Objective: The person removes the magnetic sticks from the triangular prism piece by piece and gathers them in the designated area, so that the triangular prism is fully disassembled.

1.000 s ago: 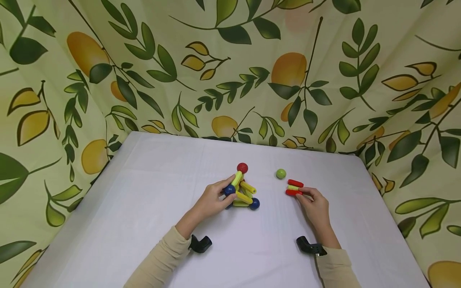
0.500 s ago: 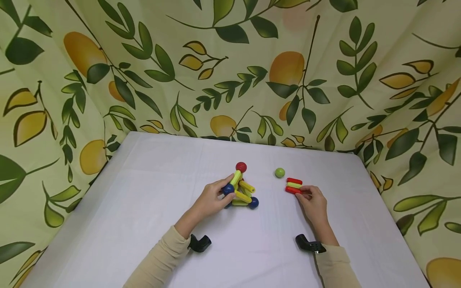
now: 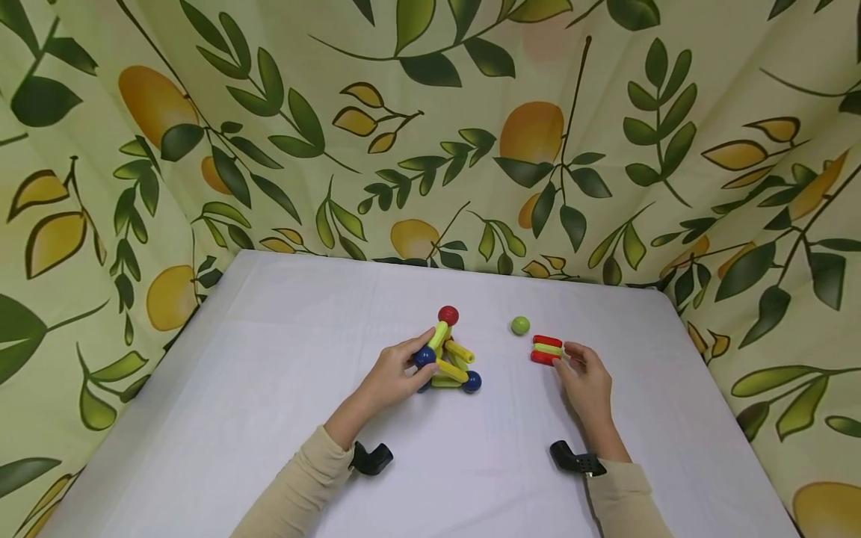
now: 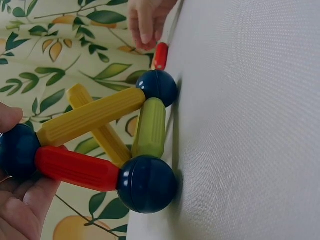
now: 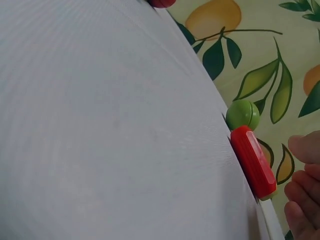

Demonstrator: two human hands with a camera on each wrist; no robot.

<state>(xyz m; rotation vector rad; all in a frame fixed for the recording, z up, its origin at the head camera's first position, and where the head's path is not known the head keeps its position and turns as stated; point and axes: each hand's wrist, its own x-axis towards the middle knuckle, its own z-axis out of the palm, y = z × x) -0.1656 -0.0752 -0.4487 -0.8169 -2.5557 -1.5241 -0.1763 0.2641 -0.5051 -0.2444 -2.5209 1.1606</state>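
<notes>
My left hand (image 3: 392, 372) grips a blue ball (image 4: 19, 150) at one corner of a magnetic stick-and-ball frame (image 3: 453, 370). Yellow, lime and red sticks join its blue balls, and a red ball (image 3: 448, 315) tops it. One yellow stick (image 3: 460, 351) juts out with a bare end. Two lower blue balls sit at the tabletop in the left wrist view. To the right, two red sticks with a lime stick (image 3: 548, 349) between them lie side by side. My right hand (image 3: 590, 379) hovers at their right end, fingers loosely bent and holding nothing; in its wrist view they are apart from the red stick (image 5: 253, 162).
A loose green ball (image 3: 521, 325) lies just behind the row of sticks. White cloth covers the table (image 3: 303, 314), and a leaf-and-fruit patterned curtain (image 3: 417, 134) hangs behind and at both sides. Each wrist wears a black camera mount (image 3: 372, 458).
The fingers of my right hand have come off the ends of the sticks and spread a little; the three sticks now lie more evenly lined up. My left hand keeps its grip on the frame.
</notes>
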